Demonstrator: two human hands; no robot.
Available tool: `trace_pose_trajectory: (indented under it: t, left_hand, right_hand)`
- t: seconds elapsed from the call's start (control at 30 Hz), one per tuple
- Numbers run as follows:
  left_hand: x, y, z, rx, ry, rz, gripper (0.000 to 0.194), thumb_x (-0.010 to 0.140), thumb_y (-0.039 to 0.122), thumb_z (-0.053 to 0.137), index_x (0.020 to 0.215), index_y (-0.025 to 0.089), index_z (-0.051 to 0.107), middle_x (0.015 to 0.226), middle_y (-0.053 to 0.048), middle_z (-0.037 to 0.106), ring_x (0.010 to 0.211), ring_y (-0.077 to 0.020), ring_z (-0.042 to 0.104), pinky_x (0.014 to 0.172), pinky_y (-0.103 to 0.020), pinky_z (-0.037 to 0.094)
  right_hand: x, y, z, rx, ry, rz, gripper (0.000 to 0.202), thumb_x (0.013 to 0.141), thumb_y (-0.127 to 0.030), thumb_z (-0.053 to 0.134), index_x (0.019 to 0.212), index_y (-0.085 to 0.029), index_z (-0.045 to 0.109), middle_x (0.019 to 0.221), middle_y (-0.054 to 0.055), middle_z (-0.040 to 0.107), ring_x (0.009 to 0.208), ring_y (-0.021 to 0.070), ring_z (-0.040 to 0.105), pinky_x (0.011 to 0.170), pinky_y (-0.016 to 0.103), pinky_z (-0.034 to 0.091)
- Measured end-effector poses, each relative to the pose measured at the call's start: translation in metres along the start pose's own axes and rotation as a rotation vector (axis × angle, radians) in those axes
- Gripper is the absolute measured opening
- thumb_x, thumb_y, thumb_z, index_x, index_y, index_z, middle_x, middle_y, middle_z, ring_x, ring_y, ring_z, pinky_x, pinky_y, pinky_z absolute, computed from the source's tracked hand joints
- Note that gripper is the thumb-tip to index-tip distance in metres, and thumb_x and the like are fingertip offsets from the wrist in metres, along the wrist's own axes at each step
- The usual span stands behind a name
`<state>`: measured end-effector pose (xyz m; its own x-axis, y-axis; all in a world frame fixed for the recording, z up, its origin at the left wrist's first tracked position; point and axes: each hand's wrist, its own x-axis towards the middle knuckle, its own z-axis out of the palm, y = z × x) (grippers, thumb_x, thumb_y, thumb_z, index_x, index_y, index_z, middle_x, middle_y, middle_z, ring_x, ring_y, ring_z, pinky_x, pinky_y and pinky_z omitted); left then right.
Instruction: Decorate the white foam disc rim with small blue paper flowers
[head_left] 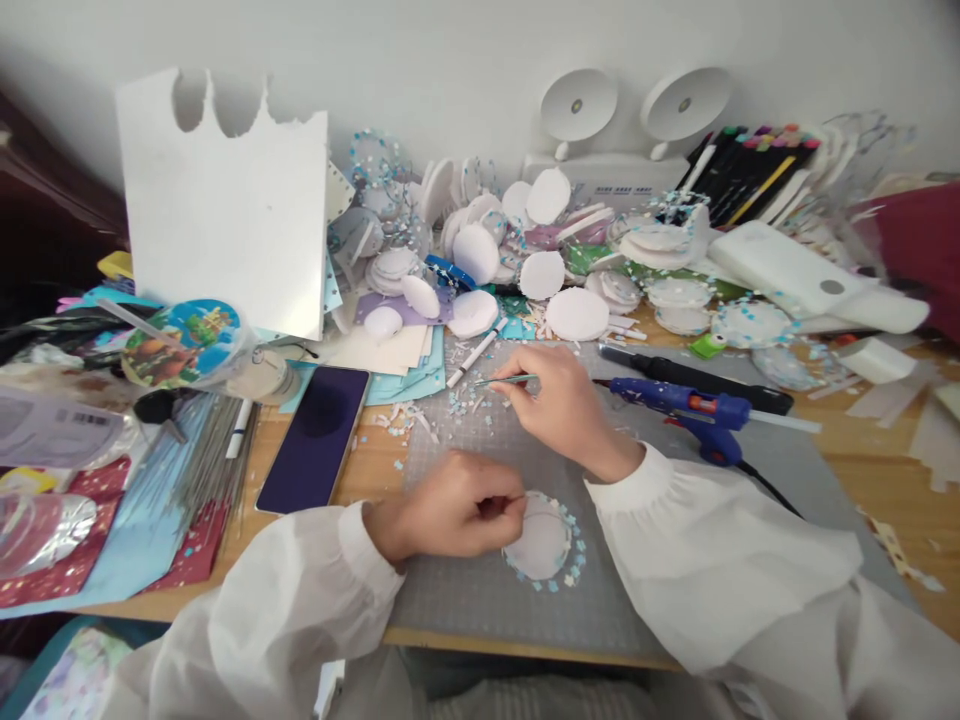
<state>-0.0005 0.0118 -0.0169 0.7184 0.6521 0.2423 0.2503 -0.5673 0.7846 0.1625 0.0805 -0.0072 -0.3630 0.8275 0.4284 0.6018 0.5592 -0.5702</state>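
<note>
With closed fingers, my right hand (551,405) grips thin metal tweezers (510,379), their tips pointing left over small pale blue and white paper bits (469,408) on the grey cutting mat (480,600). Nearer to me, my left hand (461,505) is curled, thumb and fingertips together at the upper left edge of a white foam disc (538,540). Whether those fingertips pinch the disc or something small is hidden. Light blue and white bits ring the disc, which lies flat on the mat.
Right of my right hand lies a blue glue gun (675,402) with its cord, beside a black tool (697,380). A phone (315,440) and a bundle of wires (214,465) lie left. Many white discs (577,314) are heaped behind, near a standing foam board (225,210).
</note>
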Motion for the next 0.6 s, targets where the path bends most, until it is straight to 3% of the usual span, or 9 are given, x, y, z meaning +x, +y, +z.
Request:
trace_pose_trajectory:
  t: [0.3, 0.43, 0.6]
  left_hand:
    - [0.001, 0.002, -0.002, -0.029, -0.010, -0.020, 0.015, 0.076, 0.009, 0.050, 0.064, 0.017, 0.051, 0.054, 0.005, 0.044, 0.050, -0.0085, 0.038, 0.052, -0.022, 0.030]
    - [0.001, 0.003, -0.002, -0.017, -0.001, -0.015, 0.016, 0.080, 0.011, 0.049, 0.065, 0.017, 0.051, 0.054, 0.004, 0.045, 0.050, -0.0093, 0.039, 0.052, -0.022, 0.031]
    - [0.003, 0.004, -0.003, 0.008, -0.010, 0.000, 0.027, 0.087, 0.016, 0.046, 0.060, 0.018, 0.043, 0.052, 0.004, 0.040, 0.050, -0.0100, 0.036, 0.051, -0.024, 0.029]
  right_hand:
    - [0.000, 0.000, -0.005, 0.018, 0.043, 0.005, 0.012, 0.081, -0.017, 0.067, 0.073, -0.021, 0.058, 0.073, 0.002, 0.067, 0.072, 0.0199, 0.059, 0.073, 0.036, 0.039]
    - [-0.015, -0.004, -0.022, 0.120, 0.154, 0.035, 0.010, 0.080, -0.018, 0.068, 0.075, -0.022, 0.060, 0.080, 0.002, 0.071, 0.078, 0.0211, 0.064, 0.074, 0.036, 0.044]
    - [-0.037, 0.002, -0.031, 0.192, 0.177, 0.128, 0.009, 0.080, -0.021, 0.069, 0.078, -0.022, 0.060, 0.083, 0.004, 0.072, 0.080, 0.0217, 0.066, 0.076, 0.038, 0.047]
